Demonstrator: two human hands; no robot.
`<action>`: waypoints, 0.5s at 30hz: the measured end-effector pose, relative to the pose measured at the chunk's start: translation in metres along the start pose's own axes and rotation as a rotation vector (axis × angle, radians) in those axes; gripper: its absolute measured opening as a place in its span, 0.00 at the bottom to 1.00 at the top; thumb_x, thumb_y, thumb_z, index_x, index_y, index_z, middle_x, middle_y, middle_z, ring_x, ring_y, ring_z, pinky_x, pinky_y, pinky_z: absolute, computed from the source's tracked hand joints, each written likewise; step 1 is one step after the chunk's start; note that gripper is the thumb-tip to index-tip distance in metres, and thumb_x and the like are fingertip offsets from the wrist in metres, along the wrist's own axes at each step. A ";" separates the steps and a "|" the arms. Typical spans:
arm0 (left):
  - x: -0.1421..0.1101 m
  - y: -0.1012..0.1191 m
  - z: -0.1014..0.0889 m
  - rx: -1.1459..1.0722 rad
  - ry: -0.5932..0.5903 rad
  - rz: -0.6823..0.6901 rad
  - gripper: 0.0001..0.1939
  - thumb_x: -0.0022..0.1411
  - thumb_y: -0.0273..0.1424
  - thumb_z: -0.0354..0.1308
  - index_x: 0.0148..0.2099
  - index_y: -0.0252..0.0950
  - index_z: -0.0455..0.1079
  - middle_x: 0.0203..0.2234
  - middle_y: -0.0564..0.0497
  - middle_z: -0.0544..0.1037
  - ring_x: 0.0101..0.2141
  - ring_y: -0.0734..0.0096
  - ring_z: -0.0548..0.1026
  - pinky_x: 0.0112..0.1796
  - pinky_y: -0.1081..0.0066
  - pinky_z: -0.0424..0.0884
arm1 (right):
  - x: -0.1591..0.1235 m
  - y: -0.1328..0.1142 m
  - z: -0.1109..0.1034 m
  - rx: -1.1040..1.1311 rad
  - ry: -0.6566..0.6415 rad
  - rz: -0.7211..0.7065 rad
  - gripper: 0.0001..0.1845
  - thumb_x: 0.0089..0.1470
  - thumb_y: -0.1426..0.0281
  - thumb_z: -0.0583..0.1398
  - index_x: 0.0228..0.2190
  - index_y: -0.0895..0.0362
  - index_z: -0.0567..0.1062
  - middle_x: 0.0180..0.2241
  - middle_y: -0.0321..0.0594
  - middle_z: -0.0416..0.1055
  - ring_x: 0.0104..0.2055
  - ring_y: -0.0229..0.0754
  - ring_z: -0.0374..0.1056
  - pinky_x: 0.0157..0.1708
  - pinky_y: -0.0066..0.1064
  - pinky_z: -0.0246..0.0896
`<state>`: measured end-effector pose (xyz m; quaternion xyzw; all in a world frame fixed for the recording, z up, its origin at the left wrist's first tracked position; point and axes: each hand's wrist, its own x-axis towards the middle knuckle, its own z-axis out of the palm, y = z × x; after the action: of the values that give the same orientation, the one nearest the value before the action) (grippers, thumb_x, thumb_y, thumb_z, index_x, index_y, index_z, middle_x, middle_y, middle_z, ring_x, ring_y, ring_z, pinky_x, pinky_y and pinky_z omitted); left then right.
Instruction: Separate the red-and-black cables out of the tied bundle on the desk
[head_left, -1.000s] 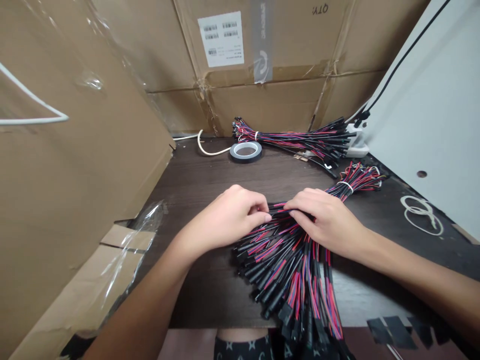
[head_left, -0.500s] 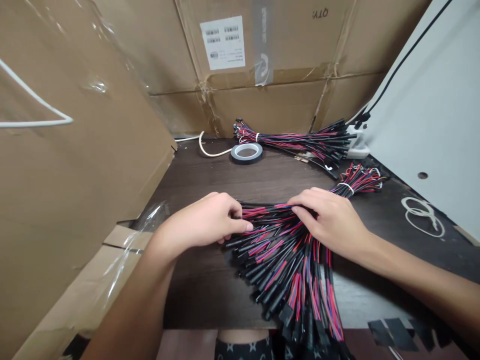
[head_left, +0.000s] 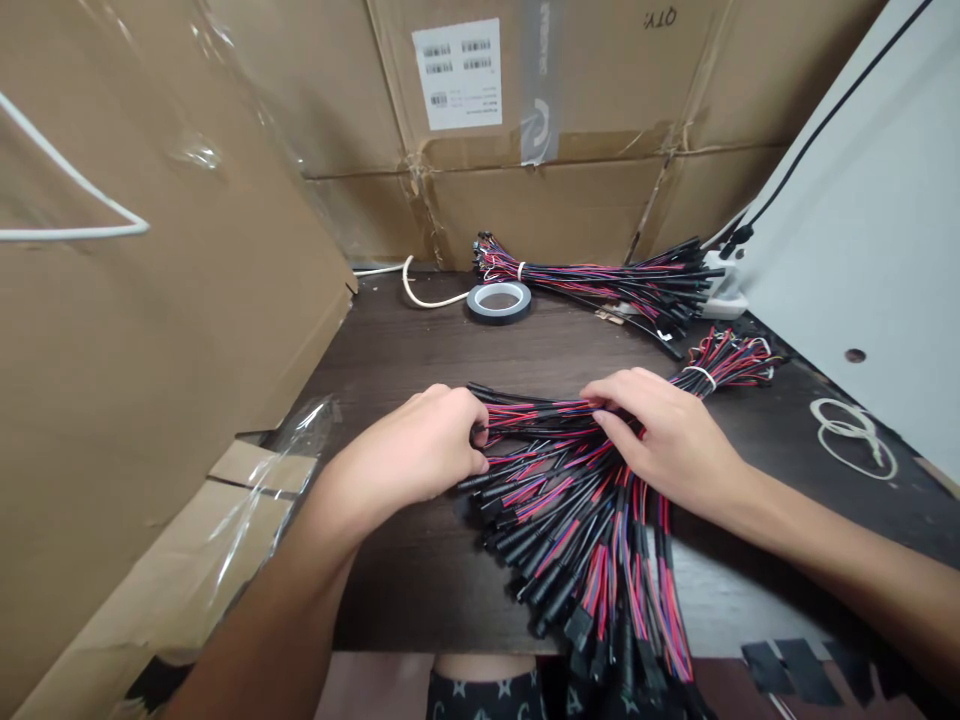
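A bundle of red, black and blue wires (head_left: 559, 520) with black connector ends fans out over the dark table. A white tie (head_left: 700, 377) binds its far right end. My left hand (head_left: 439, 440) is closed round several wires at the upper left of the fan; their black ends poke out past the fingers. My right hand (head_left: 649, 420) pinches wires from the same bundle closer to the tie, thumb below and fingers above. Its grip hides part of the wires.
A second tied wire bundle (head_left: 592, 280) lies at the back beside a roll of black tape (head_left: 499, 302). Cardboard boxes (head_left: 480, 210) stand behind and left. A coiled pale cord (head_left: 855, 438) lies right. Black tape pieces (head_left: 795, 672) hang at the front edge.
My left hand's fingers have curled in further around the upper wires, and a black end now shows above them. My right hand keeps its pinch. The whole view has shifted slightly.
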<state>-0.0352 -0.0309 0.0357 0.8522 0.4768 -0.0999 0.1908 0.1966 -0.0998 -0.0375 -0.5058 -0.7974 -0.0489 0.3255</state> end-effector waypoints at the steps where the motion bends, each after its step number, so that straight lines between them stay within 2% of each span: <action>1: 0.001 0.000 0.001 0.000 -0.009 0.001 0.05 0.50 0.26 0.63 0.26 0.38 0.69 0.21 0.56 0.70 0.25 0.70 0.66 0.26 0.71 0.57 | 0.000 0.000 -0.001 0.016 0.008 0.014 0.06 0.59 0.78 0.54 0.37 0.57 0.68 0.33 0.40 0.71 0.35 0.42 0.66 0.36 0.35 0.62; 5: 0.006 -0.003 0.002 0.000 -0.012 0.013 0.07 0.50 0.25 0.62 0.24 0.37 0.67 0.19 0.56 0.68 0.23 0.71 0.65 0.25 0.71 0.57 | 0.002 -0.003 -0.003 0.089 0.010 -0.012 0.10 0.54 0.83 0.52 0.30 0.57 0.62 0.38 0.44 0.67 0.38 0.41 0.64 0.36 0.34 0.62; 7: 0.007 -0.005 0.001 -0.019 0.021 0.034 0.06 0.50 0.25 0.63 0.28 0.38 0.68 0.22 0.57 0.70 0.25 0.71 0.67 0.26 0.71 0.58 | 0.002 -0.006 -0.004 0.084 -0.035 -0.092 0.11 0.54 0.85 0.51 0.28 0.58 0.64 0.41 0.46 0.66 0.41 0.43 0.63 0.38 0.35 0.62; 9: 0.007 -0.008 -0.001 -0.057 0.042 0.049 0.10 0.49 0.26 0.64 0.35 0.39 0.68 0.24 0.58 0.71 0.27 0.71 0.68 0.26 0.72 0.59 | 0.003 -0.009 -0.005 0.083 -0.088 -0.166 0.11 0.55 0.84 0.52 0.29 0.59 0.69 0.44 0.48 0.65 0.42 0.44 0.61 0.40 0.37 0.62; 12: 0.005 -0.011 -0.004 -0.150 -0.033 0.091 0.17 0.50 0.26 0.63 0.43 0.40 0.64 0.21 0.61 0.69 0.24 0.72 0.67 0.24 0.73 0.58 | 0.003 -0.012 -0.005 0.116 -0.141 -0.235 0.11 0.57 0.82 0.53 0.34 0.61 0.74 0.48 0.51 0.65 0.47 0.48 0.60 0.45 0.40 0.63; 15: 0.005 -0.012 -0.006 -0.325 -0.178 0.117 0.21 0.50 0.27 0.61 0.46 0.40 0.61 0.20 0.63 0.67 0.20 0.74 0.66 0.21 0.74 0.59 | 0.003 -0.012 -0.004 0.127 -0.155 -0.227 0.12 0.60 0.79 0.53 0.39 0.61 0.76 0.49 0.53 0.64 0.49 0.49 0.60 0.47 0.42 0.64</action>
<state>-0.0429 -0.0185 0.0369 0.8243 0.4174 -0.0856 0.3727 0.1873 -0.1050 -0.0295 -0.3931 -0.8737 0.0045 0.2865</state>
